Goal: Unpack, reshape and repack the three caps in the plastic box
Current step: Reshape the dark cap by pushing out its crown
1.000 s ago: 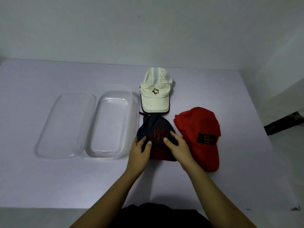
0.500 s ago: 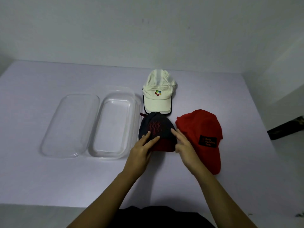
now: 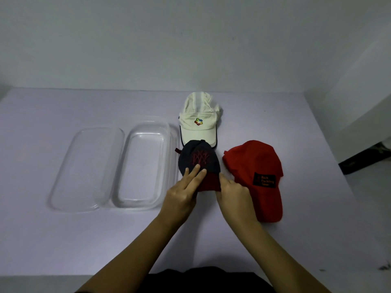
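Caps sit out on our counter [image 3: 63, 240], right of the empty box [image 3: 146, 163]. Our left hand [image 3: 182, 195] lays flat fingers [image 3: 193, 173] on the dark cap [image 3: 198, 159]; our right hand [image 3: 232, 191] pinches its red brim [image 3: 208, 182].

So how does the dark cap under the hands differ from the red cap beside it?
The dark cap is navy with a red brim and red stitched crown design; the red cap is red all over with a black patch. Both hands, left and right, touch the dark cap; the red cap lies untouched. Both rest on the table, outside the plastic box.
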`<action>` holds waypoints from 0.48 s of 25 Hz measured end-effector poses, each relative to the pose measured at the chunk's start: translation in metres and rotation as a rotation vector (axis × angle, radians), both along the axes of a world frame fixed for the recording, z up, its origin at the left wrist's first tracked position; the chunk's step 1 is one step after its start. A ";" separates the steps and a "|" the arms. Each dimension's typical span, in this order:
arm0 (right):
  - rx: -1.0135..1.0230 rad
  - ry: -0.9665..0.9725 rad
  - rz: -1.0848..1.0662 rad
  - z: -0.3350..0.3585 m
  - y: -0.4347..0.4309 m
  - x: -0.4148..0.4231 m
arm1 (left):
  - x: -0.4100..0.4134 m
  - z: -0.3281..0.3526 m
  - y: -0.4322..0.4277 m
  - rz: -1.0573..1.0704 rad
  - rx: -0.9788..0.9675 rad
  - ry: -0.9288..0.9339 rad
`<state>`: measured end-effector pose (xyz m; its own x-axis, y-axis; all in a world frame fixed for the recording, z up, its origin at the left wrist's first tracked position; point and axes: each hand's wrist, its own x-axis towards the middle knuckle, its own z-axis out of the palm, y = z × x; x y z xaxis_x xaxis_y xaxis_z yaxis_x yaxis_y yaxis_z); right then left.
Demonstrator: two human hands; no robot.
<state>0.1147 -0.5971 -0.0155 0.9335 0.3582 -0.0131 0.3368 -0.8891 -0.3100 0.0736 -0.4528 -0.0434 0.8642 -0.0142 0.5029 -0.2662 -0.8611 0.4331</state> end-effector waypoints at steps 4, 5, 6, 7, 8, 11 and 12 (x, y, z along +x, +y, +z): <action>0.064 -0.017 -0.025 0.006 -0.007 -0.003 | -0.002 0.003 -0.009 -0.029 -0.048 -0.037; 0.033 -0.028 -0.007 0.007 -0.009 -0.003 | -0.003 0.002 -0.008 -0.043 -0.033 -0.048; 0.016 -0.051 0.010 0.007 -0.010 -0.004 | -0.005 0.002 -0.007 -0.052 -0.025 -0.055; 0.024 -0.059 0.018 0.006 -0.010 -0.003 | -0.005 0.002 -0.007 -0.044 -0.038 -0.058; 0.058 -0.046 0.030 0.008 -0.009 -0.003 | -0.004 0.002 -0.009 -0.022 -0.066 -0.054; 0.049 -0.016 0.009 0.012 -0.009 0.000 | -0.004 0.006 -0.015 -0.005 -0.080 -0.015; -0.011 -0.006 0.004 0.012 -0.010 0.002 | -0.003 0.008 -0.014 -0.033 -0.052 0.014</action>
